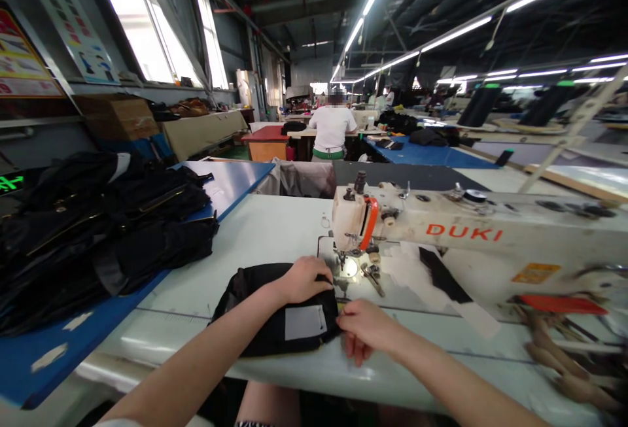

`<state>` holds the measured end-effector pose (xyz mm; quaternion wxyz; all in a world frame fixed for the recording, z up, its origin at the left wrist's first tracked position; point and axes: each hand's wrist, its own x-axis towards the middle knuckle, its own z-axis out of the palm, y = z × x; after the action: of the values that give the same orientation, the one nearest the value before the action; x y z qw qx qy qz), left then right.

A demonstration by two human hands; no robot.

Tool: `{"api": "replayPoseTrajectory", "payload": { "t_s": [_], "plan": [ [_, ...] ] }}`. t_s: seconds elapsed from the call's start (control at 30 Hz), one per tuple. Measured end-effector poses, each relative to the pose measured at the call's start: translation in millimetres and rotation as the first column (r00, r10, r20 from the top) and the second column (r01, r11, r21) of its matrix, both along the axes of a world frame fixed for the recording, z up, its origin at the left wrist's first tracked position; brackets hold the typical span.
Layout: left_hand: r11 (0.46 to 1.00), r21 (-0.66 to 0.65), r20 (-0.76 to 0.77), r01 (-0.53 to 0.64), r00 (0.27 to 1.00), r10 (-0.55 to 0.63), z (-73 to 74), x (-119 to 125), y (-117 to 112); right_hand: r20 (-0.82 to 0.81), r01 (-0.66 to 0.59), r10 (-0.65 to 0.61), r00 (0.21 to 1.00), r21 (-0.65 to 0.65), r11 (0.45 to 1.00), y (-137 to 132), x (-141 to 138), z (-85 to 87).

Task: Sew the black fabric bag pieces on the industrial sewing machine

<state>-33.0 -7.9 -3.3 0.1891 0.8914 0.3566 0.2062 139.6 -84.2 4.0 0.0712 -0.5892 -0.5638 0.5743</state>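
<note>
A black fabric piece [255, 312] with a pale grey label [305, 321] lies on the white sewing table [245, 237], just left of the needle of a cream DUKI sewing machine [461, 224]. My left hand [304, 278] rests on top of the fabric, fingers curled down over its far edge near the presser foot [349, 263]. My right hand [366, 330] pinches the fabric's right edge beside the label, fingers closed on it.
A heap of black garments [98, 224] covers the blue table [230, 182] at left. A black strip and white pieces [441, 276] lie under the machine arm. Scissors and tools [564, 342] sit at right. A person in a white shirt [332, 129] works farther back.
</note>
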Motion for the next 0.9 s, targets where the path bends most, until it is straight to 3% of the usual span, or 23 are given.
{"api": "replayPoseTrajectory", "payload": {
  "t_s": [0.07,0.17,0.23,0.27,0.37,0.4,0.47,0.7,0.9],
  "plan": [
    [1.0,0.005,-0.031,0.001,1.0,-0.001,1.7,1,0,0.109,-0.084,0.075,0.991,0.082,0.993,8,3,-1.3],
    [1.0,0.018,-0.068,-0.012,0.998,0.013,1.2,3,0,0.169,-0.078,0.045,0.985,0.195,0.978,12,6,-2.2],
    [0.999,0.024,-0.087,-0.021,0.996,0.023,0.0,5,0,0.214,-0.108,0.024,0.976,0.388,0.915,8,9,-1.5],
    [0.999,0.027,-0.095,-0.025,0.995,0.028,-0.5,6,0,0.237,-0.156,0.037,0.971,0.508,0.847,5,10,-1.3],
    [0.999,0.031,-0.118,-0.03,0.992,0.034,-1.3,6,2,0.352,-0.365,0.132,0.927,0.762,0.535,-6,15,-3.7],
    [0.999,0.033,-0.124,-0.029,0.992,0.033,-1.2,6,2,0.392,-0.417,0.155,0.907,0.784,0.459,-9,17,-5.5],
    [0.999,0.038,-0.134,-0.024,0.991,0.029,-0.3,5,3,0.444,-0.477,0.175,0.879,0.799,0.366,-12,21,-9.8],
    [0.995,0.09,-0.168,-0.036,0.984,0.051,5.4,2,3,0.425,-0.476,0.244,0.872,0.854,0.213,-7,30,-18.1],
    [0.995,0.049,-0.125,-0.083,0.988,0.089,-2.8,11,29,0.471,-0.517,0.256,0.844,0.841,0.159,10,34,-16.3]
  ]
}}
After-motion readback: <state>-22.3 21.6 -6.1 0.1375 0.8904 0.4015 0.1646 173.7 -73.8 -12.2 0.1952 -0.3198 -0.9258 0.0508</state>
